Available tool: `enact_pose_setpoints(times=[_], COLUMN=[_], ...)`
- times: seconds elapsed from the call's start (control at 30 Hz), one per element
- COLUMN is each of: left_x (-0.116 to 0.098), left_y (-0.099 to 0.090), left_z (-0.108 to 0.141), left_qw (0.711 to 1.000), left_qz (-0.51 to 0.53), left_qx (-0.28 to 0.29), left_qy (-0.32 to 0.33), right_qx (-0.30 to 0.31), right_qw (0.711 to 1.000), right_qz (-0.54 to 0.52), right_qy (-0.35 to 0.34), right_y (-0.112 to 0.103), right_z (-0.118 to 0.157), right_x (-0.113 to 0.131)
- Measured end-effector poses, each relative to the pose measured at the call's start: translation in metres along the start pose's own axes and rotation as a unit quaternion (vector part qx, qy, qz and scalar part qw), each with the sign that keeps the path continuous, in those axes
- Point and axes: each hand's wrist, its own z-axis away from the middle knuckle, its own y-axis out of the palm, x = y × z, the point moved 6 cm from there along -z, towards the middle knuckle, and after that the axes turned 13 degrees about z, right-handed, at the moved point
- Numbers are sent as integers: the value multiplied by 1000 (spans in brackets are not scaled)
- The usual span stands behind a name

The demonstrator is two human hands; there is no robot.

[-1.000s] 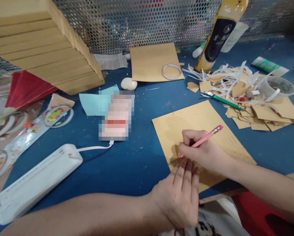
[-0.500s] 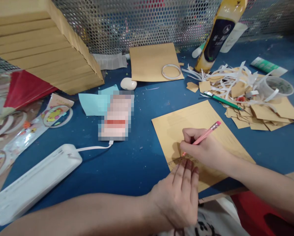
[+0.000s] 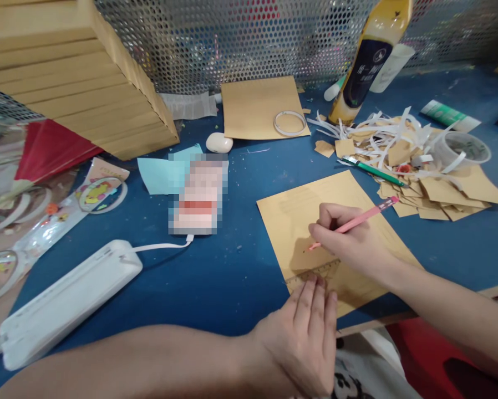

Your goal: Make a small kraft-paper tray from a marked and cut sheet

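Note:
My right hand [image 3: 354, 239] is closed around a pink pencil [image 3: 366, 215]. The pencil's tip hovers over or touches a tan kraft paper sheet [image 3: 288, 216]; the gap is too small to tell. My left hand [image 3: 301, 335] lies flat with its fingers stretched side by side, pressing a clear ruler [image 3: 329, 269] onto the lower part of the sheet. Part of the ruler is hidden under those fingers. Faint marks show on the paper.
A phone [image 3: 201, 194], cabled to a white power strip [image 3: 74, 305], lies left of the sheet. Beyond are a stack of kraft pieces [image 3: 86, 77], an earbud case [image 3: 219, 143], and a bottle [image 3: 365, 69]. Paper scraps [image 3: 399, 144] and a green cutter [image 3: 374, 170] lie to the right.
My right hand has lifted the pencil away from the ruler's edge, up and slightly right, and the pencil leans lower. More of the ruler shows. My left hand stays in place.

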Motion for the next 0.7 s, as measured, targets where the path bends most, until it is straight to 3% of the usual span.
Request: enact_pose_setpoints(times=[0.07,0.17,0.2,0.27,0.33,0.4,0.57,0.7], left_x=[-13,-37,-52,-65,-70,-68,-44,-39], left_y=[3,21,31,52,59,50,8,0], left_z=[1,4,5,8,9,7,1,-2], left_qw=[1000,996,998,991,986,992,1000,1000], left_qz=[-5,-38,-40,-60,-58,-37,-4,2], left_qx=[12,14,24,82,103,81,24,12], left_qy=[-10,-77,-48,-90,-115,-93,-11,11], right_qx=[1,18,20,22,23,24,29,69], right_qw=[1000,1000,1000,1000,999,999,999,997], right_qz=[3,1,1,4,4,2,-5,3], right_qy=[-1,-4,-6,-15,-21,-21,-24,-45], right_y=[-2,-1,-1,-1,-2,-4,-7,2], right_z=[0,1,1,3,5,7,21,39], right_x=[2,4,5,6,8,8,9,9])
